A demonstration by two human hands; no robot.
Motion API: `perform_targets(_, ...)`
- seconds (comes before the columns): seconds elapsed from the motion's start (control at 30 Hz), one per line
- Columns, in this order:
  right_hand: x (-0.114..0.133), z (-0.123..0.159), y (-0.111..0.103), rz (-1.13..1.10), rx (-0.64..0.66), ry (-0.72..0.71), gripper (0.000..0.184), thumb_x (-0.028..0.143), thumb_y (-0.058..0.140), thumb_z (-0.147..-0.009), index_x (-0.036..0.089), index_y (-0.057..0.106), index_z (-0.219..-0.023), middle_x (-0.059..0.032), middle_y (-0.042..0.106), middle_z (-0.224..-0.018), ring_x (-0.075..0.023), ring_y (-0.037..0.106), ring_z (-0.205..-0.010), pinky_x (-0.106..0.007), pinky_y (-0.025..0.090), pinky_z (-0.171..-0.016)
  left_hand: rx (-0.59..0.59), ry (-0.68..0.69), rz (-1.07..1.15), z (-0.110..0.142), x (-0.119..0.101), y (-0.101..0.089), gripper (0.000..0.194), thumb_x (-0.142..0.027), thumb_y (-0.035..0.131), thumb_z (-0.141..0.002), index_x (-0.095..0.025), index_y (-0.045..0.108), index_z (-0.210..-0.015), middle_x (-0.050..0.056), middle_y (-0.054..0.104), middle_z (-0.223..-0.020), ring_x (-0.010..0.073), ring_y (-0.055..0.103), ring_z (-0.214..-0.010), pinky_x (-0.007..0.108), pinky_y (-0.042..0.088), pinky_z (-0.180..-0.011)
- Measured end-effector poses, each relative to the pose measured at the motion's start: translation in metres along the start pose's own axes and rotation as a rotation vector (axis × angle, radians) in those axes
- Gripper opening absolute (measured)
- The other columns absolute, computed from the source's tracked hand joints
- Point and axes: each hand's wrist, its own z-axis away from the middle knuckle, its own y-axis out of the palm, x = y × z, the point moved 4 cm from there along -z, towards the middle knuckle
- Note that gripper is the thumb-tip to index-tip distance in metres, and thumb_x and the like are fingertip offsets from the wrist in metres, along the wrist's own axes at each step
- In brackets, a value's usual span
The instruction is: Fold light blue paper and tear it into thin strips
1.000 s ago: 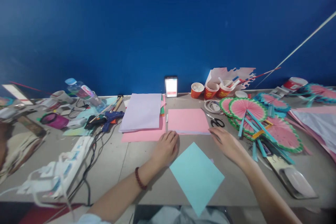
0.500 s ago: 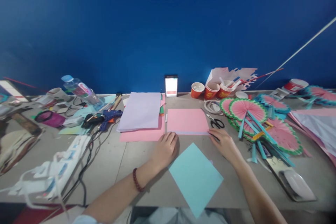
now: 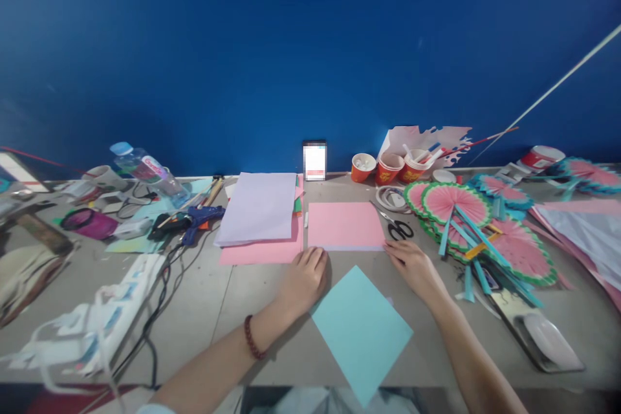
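Note:
A pink sheet point(image 3: 345, 225) lies flat on the table, with a narrow lavender strip point(image 3: 352, 248) along its near edge. My left hand point(image 3: 305, 278) rests palm down by the sheet's near left corner, fingers out and slightly bent. At the near right corner, my right hand point(image 3: 414, 268) lies with its fingertips at the paper edge, fingers stretched out. Neither hand visibly grasps anything. Between my forearms a turquoise paper square point(image 3: 361, 333) is turned corner toward me, its near tip over the table edge. Black-handled scissors point(image 3: 400, 229) lie just beyond my right hand.
Lavender paper point(image 3: 257, 207) lies over pink sheets on the left. Beyond are a blue glue gun point(image 3: 201, 220), a bottle point(image 3: 150, 171) and a power strip point(image 3: 123, 310). Paper cups point(image 3: 363, 168), watermelon paper fans point(image 3: 456, 204) and a mouse point(image 3: 548, 339) are rightward. A phone point(image 3: 315, 162) leans on the wall.
Both hands stay at the near corners of the pink sheet, almost unmoved. The lavender strip now shows at the very near edge, where some pink lay in front of it before.

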Motion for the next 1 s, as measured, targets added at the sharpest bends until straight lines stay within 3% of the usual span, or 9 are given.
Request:
perform_targets(0.77, 0.008, -0.001, -0.003, 0.044, -0.005, 0.026, 0.029, 0.020, 0.043, -0.086, 0.017, 0.072, -0.092, -0.0115, 0.071, -0.099, -0.0267, 0.062, -0.096, -0.043, 0.051, -0.086, -0.006, 0.005, -0.062, 0.002, -0.003, -0.002, 0.035, -0.014, 0.041, -0.088, -0.013, 0.050, -0.122, 0.014, 0.056, -0.121, 0.0253, 0.050, -0.114, 0.039, 0.041, -0.090)
perform_targets(0.9, 0.019, -0.003, -0.008, 0.028, -0.062, 0.016, 0.026, 0.022, 0.046, -0.086, 0.017, 0.068, -0.100, -0.0114, 0.068, -0.100, -0.0258, 0.061, -0.095, -0.043, 0.050, -0.086, -0.001, 0.012, -0.113, 0.004, -0.007, 0.001, 0.035, -0.016, 0.040, -0.089, -0.011, 0.050, -0.122, 0.015, 0.056, -0.123, 0.0273, 0.050, -0.115, 0.040, 0.042, -0.089)
perform_targets(1.0, 0.035, -0.004, -0.006, -0.041, -0.035, -0.044, 0.022, 0.023, 0.048, -0.087, 0.019, 0.066, -0.099, -0.0098, 0.067, -0.097, -0.0238, 0.061, -0.093, -0.040, 0.050, -0.085, 0.002, 0.002, -0.133, 0.004, -0.009, 0.002, 0.035, -0.015, 0.038, -0.090, -0.009, 0.051, -0.122, 0.016, 0.056, -0.123, 0.0275, 0.050, -0.115, 0.040, 0.042, -0.088)
